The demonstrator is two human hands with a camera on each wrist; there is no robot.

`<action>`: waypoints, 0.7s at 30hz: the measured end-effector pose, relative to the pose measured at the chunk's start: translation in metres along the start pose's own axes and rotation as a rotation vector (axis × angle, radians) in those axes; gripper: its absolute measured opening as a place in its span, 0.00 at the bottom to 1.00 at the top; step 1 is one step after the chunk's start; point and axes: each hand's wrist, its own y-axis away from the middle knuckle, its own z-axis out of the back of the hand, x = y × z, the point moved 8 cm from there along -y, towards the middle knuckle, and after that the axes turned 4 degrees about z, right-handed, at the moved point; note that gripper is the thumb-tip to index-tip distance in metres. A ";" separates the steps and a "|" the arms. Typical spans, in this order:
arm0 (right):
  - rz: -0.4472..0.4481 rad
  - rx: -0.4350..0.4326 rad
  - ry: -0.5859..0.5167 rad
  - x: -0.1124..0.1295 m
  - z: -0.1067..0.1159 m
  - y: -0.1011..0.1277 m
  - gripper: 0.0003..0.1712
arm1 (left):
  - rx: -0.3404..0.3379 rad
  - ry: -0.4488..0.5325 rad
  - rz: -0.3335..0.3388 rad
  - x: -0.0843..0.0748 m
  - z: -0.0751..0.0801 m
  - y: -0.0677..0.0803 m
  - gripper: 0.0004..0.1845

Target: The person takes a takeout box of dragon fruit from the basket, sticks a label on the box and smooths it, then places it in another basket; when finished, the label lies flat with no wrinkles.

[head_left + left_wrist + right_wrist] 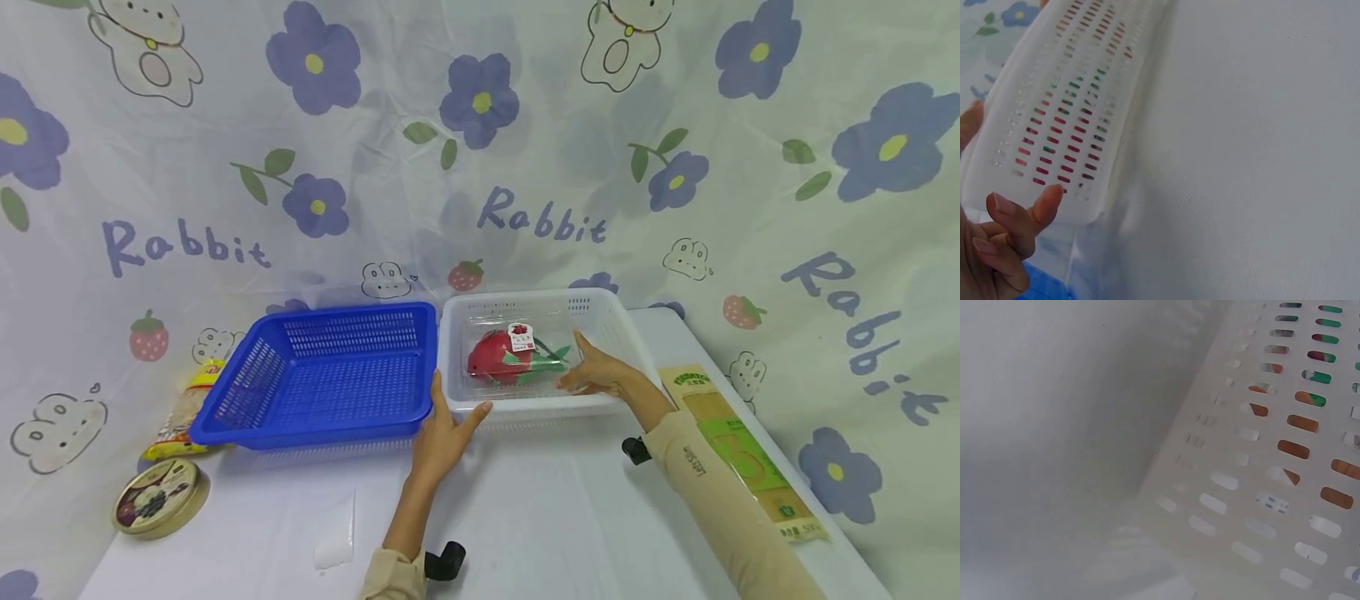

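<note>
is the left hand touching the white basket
Touching. In the left wrist view the thumb of the left hand presses against the slotted wall of the white basket; the head view shows that hand at the basket's front left corner.

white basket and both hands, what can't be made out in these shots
- Right hand: head view, fingertips hidden behind the clear fruit box, so its grip cannot be told.
- Right wrist view: only the white basket wall; hand out of frame.
- Box label: head view, print too small.
- Left hand: left wrist view, cut by the frame edge.
</note>
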 end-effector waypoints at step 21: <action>0.084 -0.141 0.358 0.015 0.010 0.012 0.73 | 0.029 -0.006 0.003 -0.006 0.006 -0.006 0.60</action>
